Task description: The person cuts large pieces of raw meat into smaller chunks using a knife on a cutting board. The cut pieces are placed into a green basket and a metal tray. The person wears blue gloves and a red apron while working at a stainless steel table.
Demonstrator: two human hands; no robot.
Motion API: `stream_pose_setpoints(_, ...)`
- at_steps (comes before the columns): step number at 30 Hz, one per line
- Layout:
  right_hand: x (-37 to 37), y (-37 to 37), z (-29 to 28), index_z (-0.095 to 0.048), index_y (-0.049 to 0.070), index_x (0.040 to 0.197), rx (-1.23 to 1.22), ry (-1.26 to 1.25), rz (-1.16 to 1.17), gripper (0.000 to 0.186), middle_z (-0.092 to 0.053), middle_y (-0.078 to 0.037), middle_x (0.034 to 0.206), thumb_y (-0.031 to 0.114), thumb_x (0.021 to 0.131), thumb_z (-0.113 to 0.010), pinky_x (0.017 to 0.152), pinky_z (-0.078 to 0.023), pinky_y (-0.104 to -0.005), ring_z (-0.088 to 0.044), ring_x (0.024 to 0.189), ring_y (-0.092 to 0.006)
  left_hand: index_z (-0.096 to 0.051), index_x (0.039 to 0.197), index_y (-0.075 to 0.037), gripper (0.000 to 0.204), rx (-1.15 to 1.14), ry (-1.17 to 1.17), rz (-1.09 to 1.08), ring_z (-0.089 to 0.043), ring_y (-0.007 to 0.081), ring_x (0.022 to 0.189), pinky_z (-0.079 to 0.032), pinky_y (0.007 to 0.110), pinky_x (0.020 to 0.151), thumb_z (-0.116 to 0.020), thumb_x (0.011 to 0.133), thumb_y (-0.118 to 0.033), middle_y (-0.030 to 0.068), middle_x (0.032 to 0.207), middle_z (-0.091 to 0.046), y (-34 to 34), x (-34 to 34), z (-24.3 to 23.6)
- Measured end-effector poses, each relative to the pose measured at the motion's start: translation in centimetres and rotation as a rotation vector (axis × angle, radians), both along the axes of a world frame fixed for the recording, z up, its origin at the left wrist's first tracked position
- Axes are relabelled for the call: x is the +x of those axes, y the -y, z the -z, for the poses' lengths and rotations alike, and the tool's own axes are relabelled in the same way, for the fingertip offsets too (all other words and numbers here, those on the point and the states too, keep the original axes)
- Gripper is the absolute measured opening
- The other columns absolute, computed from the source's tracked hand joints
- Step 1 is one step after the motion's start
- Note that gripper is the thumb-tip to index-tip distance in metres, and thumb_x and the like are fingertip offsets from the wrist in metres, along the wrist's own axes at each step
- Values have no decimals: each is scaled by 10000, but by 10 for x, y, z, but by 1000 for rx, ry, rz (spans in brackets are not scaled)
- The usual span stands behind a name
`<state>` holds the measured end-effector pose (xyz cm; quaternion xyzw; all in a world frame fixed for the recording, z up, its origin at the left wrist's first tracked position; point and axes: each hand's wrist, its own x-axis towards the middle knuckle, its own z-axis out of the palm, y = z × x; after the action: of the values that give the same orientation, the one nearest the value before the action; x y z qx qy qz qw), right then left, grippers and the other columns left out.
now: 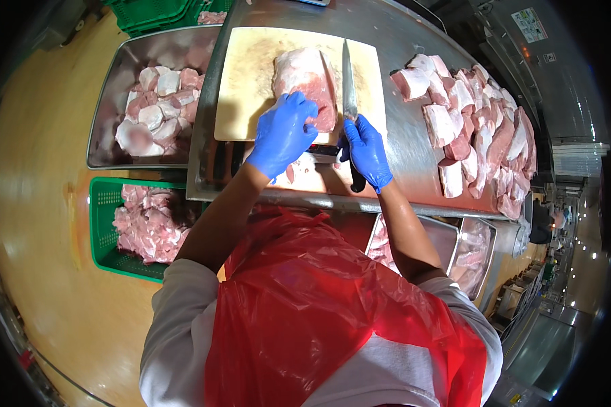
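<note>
A thick piece of pork (305, 71), pink with a pale fat layer, lies on a cream cutting board (248, 74). My left hand (284, 136), in a blue glove, has its fingers curled against the near left end of the pork; the fingertips are partly hidden. To the right of the meat, my right hand (368, 152), also blue-gloved, is closed around the dark handle of a long knife (348, 78). The blade points away from me over the board, apart from the pork. Below the board's near edge lie some pale meat trimmings (304, 166).
Many cut pork pieces (478, 129) are piled on the steel table (404, 146) at right. At left stand a steel bin (102, 129) of pork chunks and a green crate (103, 234) of trimmings. More trays (441, 237) sit below the table's near edge. Green crates (146, 13) stand far left.
</note>
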<state>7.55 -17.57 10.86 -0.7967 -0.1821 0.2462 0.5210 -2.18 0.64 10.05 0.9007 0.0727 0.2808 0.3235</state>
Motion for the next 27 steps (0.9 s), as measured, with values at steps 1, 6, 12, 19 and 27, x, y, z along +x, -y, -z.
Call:
stream_pose_setpoints(1, 1, 6, 6, -557, 26, 997, 14, -82, -23, 236, -600, -66, 684, 247, 1067, -513, 461, -474, -279, -557, 500, -114, -677, 935, -107, 175, 23, 37, 23, -623, 322, 900, -525, 426, 771, -687, 760, -89, 103, 917, -620, 0, -1, 1)
stream_pose_setpoints(6, -13, 3, 14, -524, 60, 984, 122, -349, 19, 224, -587, -68, 695, 268, 1066, -513, 442, -508, -287, -551, 500, -126, -683, 937, -94, 161, 63, 111, 6, -640, 296, 879, -538, 413, 747, -662, 780, -70, 93, 910, -634, -9, -2, 7)
stream_pose_setpoints(12, 16, -3, 10, -518, 74, 996, 327, -416, 207, 203, -601, -87, 703, 267, 1059, -526, 438, -521, -306, -544, 484, -138, -683, 969, -67, 198, 408, 436, 20, -636, 316, 917, -516, 447, 843, -683, 771, -87, 100, 966, -666, 1, 9, -12)
stream_pose_setpoints(19, -3, 2, 19, -513, 46, 1048, 247, -417, 99, 215, -586, -63, 664, 257, 1074, -489, 398, -466, -276, -510, 429, -124, -676, 1012, -48, 253, 195, -76, 350, -641, 364, 925, -522, 466, 820, -694, 785, -159, 159, 972, -667, -13, 41, -11)
stream_pose_setpoints(27, -11, -14, 22, -528, 54, 993, 236, -464, 15, 250, -578, -40, 654, 280, 1081, -464, 393, -448, -277, -519, 410, -117, -671, 783, -73, 99, 252, -147, 244, -654, 352, 737, -523, 436, 665, -663, 770, -170, 147, 777, -656, -10, 46, -24)
